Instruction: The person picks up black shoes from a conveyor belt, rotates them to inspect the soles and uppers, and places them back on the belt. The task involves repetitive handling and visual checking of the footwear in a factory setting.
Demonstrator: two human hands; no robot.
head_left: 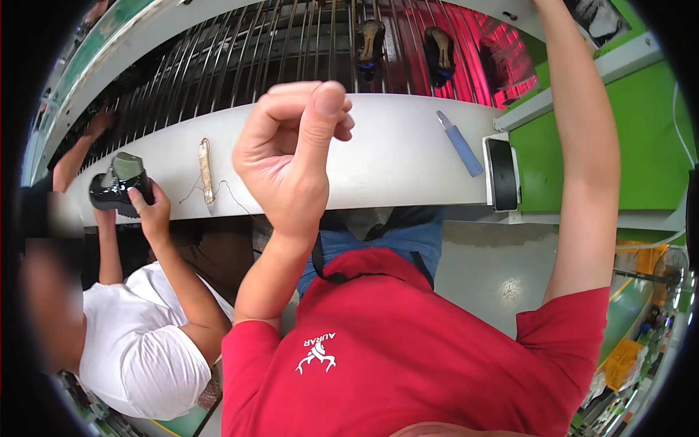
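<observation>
Left hand [291, 149] is up over the white bench [397, 171], fingers curled and thumb together with them; nothing visible in it, though a thin thread could hide there. Right hand is out of frame past the top edge, so can't tell its grip; only the forearm [586, 138] shows.

One black shoe [370, 49] and a second shoe [439, 58] sit on the metal rollers [291, 51] beyond the bench, apart from each other. Risk: if the rollers turn or an arm clips them, they could shift or tip.

Blue-handled tool [460, 147] lies loose, metal end toward the rollers; a careless reach could nick a finger or push it into the roller gaps.

Wrapped-handle tool [204, 169] has its lower tip by the front edge, loose dark thread [231, 191] beside it. Snag that thread and the tool could drop.
</observation>
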